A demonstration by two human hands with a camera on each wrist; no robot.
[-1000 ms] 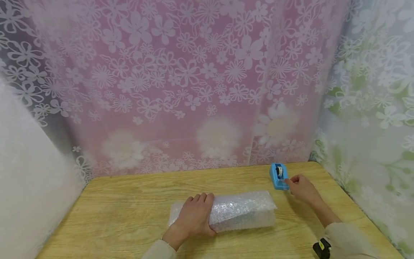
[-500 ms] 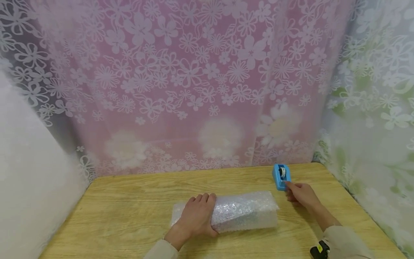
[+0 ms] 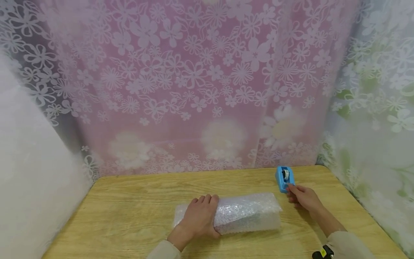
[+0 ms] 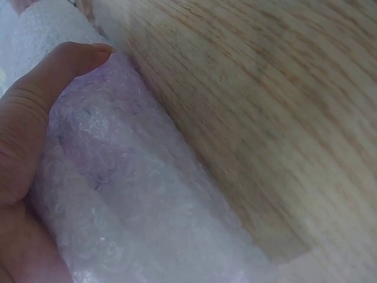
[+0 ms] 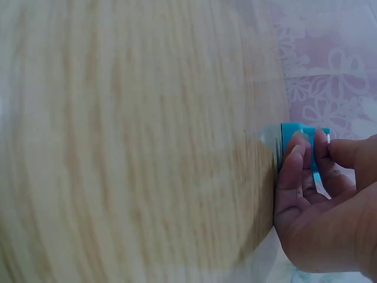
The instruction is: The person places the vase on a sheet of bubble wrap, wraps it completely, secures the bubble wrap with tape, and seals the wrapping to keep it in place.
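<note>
A bundle rolled in clear bubble wrap lies lengthwise on the table. My left hand grips it across its left part, fingers over the far side and thumb along the near side. In the left wrist view, the thumb presses into the bubble wrap. A blue tape dispenser with a small roll of tape stands toward the back right. My right hand is at its front end, pinching the tape end between thumb and index finger. The right wrist view shows these fingers close against the dispenser.
The wood-grain table spans the width of the view. A pink flowered curtain hangs behind its back edge, and pale sheets close off both sides. A black device with a yellow mark sits by the right sleeve.
The head view has shifted slightly, so everything appears a little farther right. My right fingertips have moved from the dispenser's right edge in toward its front. The left hand keeps its hold.
</note>
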